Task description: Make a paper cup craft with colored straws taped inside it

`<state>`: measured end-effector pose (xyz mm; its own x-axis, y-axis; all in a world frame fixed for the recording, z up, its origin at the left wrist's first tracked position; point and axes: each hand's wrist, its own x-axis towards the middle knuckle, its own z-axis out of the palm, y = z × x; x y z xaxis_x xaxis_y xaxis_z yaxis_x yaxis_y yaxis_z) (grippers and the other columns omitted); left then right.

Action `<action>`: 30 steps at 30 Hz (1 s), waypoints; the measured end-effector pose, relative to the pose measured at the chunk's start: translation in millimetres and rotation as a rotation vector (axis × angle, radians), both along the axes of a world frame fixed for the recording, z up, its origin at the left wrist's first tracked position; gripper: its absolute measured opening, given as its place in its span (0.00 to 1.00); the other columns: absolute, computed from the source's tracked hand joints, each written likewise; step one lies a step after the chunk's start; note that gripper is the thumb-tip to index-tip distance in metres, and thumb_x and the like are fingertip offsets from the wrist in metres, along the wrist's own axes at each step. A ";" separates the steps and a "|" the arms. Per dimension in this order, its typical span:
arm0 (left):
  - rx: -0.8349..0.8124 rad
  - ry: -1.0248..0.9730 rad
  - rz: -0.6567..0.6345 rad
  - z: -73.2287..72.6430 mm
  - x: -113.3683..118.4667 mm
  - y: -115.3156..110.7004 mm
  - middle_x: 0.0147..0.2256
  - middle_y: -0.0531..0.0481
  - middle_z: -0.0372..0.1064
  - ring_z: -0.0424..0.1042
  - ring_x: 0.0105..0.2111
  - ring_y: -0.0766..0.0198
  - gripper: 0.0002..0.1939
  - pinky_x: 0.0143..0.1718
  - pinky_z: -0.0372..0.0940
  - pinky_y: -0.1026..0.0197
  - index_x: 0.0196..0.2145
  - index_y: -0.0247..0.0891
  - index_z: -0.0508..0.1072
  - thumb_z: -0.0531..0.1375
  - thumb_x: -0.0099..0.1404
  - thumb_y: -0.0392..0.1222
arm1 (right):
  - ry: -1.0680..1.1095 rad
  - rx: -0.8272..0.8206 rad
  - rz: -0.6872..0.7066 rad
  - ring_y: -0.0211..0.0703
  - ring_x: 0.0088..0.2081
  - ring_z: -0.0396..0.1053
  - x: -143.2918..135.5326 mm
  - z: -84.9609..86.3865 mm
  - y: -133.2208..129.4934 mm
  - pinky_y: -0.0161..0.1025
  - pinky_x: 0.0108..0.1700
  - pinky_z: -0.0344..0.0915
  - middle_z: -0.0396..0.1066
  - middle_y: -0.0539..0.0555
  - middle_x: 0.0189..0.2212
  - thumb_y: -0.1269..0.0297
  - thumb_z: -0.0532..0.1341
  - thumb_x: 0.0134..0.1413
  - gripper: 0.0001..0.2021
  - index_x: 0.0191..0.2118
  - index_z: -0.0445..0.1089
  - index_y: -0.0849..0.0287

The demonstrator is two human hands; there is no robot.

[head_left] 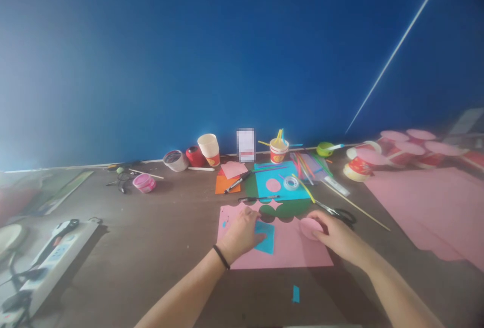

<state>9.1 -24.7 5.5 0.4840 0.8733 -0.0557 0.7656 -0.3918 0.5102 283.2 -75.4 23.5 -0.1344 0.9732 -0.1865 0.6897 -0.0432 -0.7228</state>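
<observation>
A pink sheet (287, 252) with scalloped cut-outs along its top edge lies on the table in front of me. My left hand (244, 232) rests over its left part, fingers bent, at the left edge of a small blue paper piece (267, 241); its thumb reaches onto that piece. My right hand (333, 232) pinches a pink paper circle (310, 228) by its right side, over the sheet's upper right. Behind the sheet, a blue sheet (298, 193) bears another pink circle (273, 185) and a tape roll (291, 183).
Scissors (335, 211) and a wooden stick (363, 206) lie beyond my right hand. Paper cups (209, 150) stand along the blue wall. At the left is a power strip (62, 262); at the right, a large pink sheet (427, 207) lies before cups with pink discs.
</observation>
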 end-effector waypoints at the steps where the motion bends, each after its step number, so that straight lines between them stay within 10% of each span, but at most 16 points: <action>1: 0.007 0.021 -0.018 1.0 1.4 -0.4 0.42 0.42 0.65 0.66 0.43 0.50 0.21 0.42 0.62 0.53 0.42 0.39 0.70 0.63 0.48 0.41 | -0.017 -0.003 0.000 0.45 0.41 0.69 7.2 -1.5 -1.1 0.38 0.41 0.63 0.72 0.50 0.40 0.67 0.53 0.49 0.12 0.40 0.65 0.51; 12: -0.010 0.168 -0.084 5.7 7.4 5.4 0.40 0.44 0.66 0.69 0.39 0.49 0.21 0.38 0.61 0.54 0.41 0.41 0.68 0.64 0.46 0.41 | -0.467 0.189 -0.281 0.49 0.41 0.71 68.8 -39.8 11.4 0.41 0.41 0.64 0.73 0.56 0.36 0.64 0.57 0.46 0.09 0.36 0.68 0.56; 21: -0.070 0.047 -0.037 8.4 8.9 3.2 0.36 0.46 0.71 0.70 0.36 0.50 0.23 0.34 0.61 0.58 0.40 0.42 0.69 0.64 0.43 0.39 | -0.522 0.071 -0.289 0.50 0.38 0.73 80.4 -38.9 5.4 0.39 0.33 0.63 0.75 0.55 0.36 0.62 0.56 0.48 0.08 0.36 0.68 0.54; 30: -0.159 -0.204 0.172 4.4 3.0 -3.2 0.23 0.53 0.68 0.69 0.27 0.60 0.04 0.28 0.60 0.62 0.27 0.41 0.71 0.59 0.49 0.38 | -0.536 0.004 -0.292 0.50 0.30 0.73 98.2 -33.8 -16.9 0.38 0.26 0.61 0.76 0.51 0.27 0.61 0.57 0.44 0.05 0.26 0.70 0.50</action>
